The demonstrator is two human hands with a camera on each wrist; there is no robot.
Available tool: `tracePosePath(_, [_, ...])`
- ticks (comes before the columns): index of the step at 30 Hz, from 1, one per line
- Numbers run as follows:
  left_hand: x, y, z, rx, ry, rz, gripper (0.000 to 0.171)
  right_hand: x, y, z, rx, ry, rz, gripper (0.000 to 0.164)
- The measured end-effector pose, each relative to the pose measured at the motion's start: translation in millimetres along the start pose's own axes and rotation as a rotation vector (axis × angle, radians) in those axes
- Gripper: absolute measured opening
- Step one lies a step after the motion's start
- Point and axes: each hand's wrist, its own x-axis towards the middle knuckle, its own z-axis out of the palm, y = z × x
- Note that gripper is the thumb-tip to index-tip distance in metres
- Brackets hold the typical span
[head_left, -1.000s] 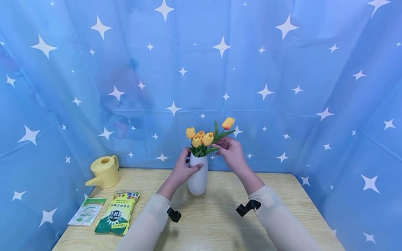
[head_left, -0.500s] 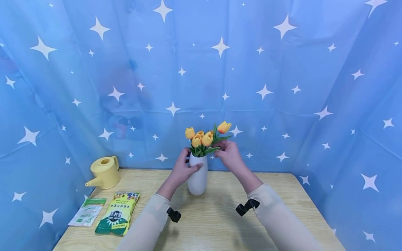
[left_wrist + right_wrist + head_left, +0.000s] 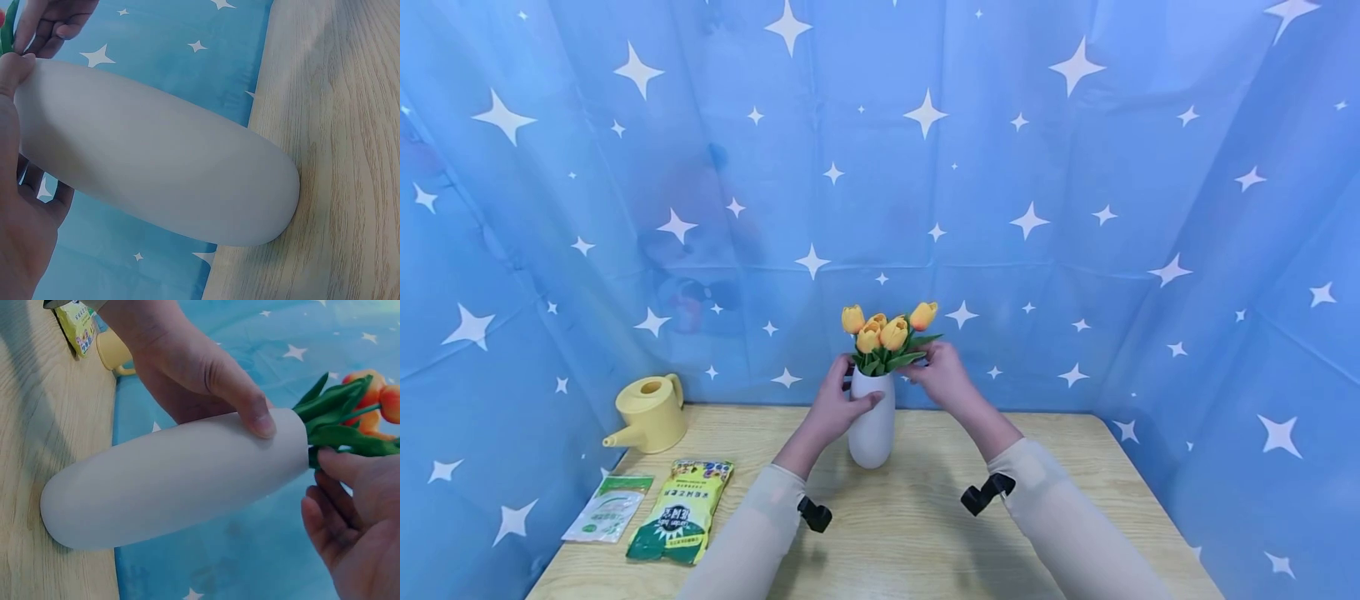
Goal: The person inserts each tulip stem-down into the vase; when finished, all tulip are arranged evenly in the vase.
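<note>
A white vase [image 3: 872,425] stands upright on the table, holding several yellow-orange tulips [image 3: 869,337] with green leaves. My left hand [image 3: 840,406] grips the vase near its rim, thumb across the front and fingers behind. At the right of the rim, my right hand [image 3: 945,375] pinches the stem of one more tulip [image 3: 924,315], whose head leans to the right of the bunch. In the right wrist view, the thumb and forefinger of the right hand [image 3: 362,512] are close against the vase mouth, among the leaves [image 3: 337,406]. The stem's lower end is hidden.
On the wooden table [image 3: 895,542], a yellow watering can [image 3: 651,417] stands at the back left. In front of it lie a green-and-yellow bag [image 3: 681,512] and a small white-and-green packet [image 3: 610,510]. A blue star-patterned curtain [image 3: 1000,167] hangs behind and along both sides.
My right hand has moved down and left with the tulip, bringing its head lower and closer to the bunch. The left hand stays on the vase.
</note>
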Motion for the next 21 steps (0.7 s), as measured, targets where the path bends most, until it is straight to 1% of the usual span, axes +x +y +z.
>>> tracePosePath(3, [-0.1,-0.3,-0.1,0.005,0.000,-0.002,0.068,-0.1,1.2,0.0,-0.004,-0.021,0.001,0.031])
tracePosePath(9, [0.7,-1.4,-0.1,0.000,0.001,-0.007,0.068,4.0,6.7,0.7,0.042,-0.060,0.003,0.033])
tracePosePath(12, [1.0,-1.8,-0.5,-0.004,0.003,-0.004,0.067,5.2,7.3,0.0,0.056,-0.077,0.019,0.034])
tracePosePath(16, [1.1,-2.1,-0.8,-0.008,0.005,-0.004,0.067,5.6,7.6,-1.4,0.052,-0.096,0.036,0.033])
tracePosePath(21, [0.3,-1.8,0.0,-0.005,-0.003,-0.021,0.069,3.1,10.0,-1.2,0.033,-0.096,0.043,0.032])
